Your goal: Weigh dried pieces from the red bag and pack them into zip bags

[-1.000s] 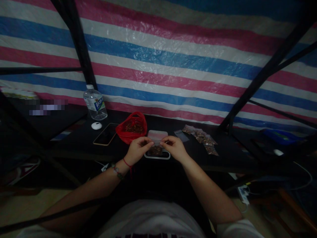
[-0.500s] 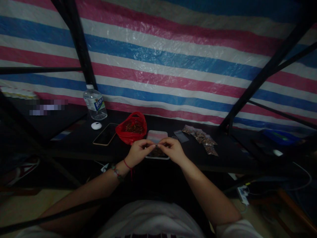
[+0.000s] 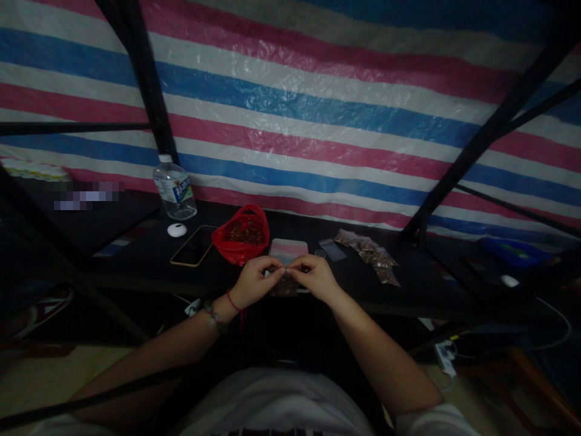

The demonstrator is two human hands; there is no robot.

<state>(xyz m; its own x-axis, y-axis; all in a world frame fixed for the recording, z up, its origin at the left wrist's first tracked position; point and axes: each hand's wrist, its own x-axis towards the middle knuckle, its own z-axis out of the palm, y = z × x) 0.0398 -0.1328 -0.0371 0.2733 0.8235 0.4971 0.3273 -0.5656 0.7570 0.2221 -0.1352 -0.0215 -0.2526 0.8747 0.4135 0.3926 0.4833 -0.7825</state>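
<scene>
My left hand (image 3: 254,280) and my right hand (image 3: 316,277) meet fingertip to fingertip over the front edge of a dark table (image 3: 136,257). Both pinch the top of a small clear bag (image 3: 285,284) filled with brownish bits. Right behind the hands lies a small flat scale (image 3: 288,249) with a shiny top. A red plastic bag (image 3: 241,233) holding the same brownish stuff sits open to the left of it. Several filled small bags (image 3: 374,254) lie in a row to the right, with an empty clear one (image 3: 331,249) beside them.
A phone (image 3: 193,245), a small white round object (image 3: 177,230) and a water bottle (image 3: 173,189) stand at the left of the table. A striped tarp (image 3: 318,103) hangs behind. Black metal bars (image 3: 145,85) cross both sides. A power strip (image 3: 443,354) lies on the floor.
My hands have drawn together and come a little nearer to me with the small bag, so more of the scale shows behind them.
</scene>
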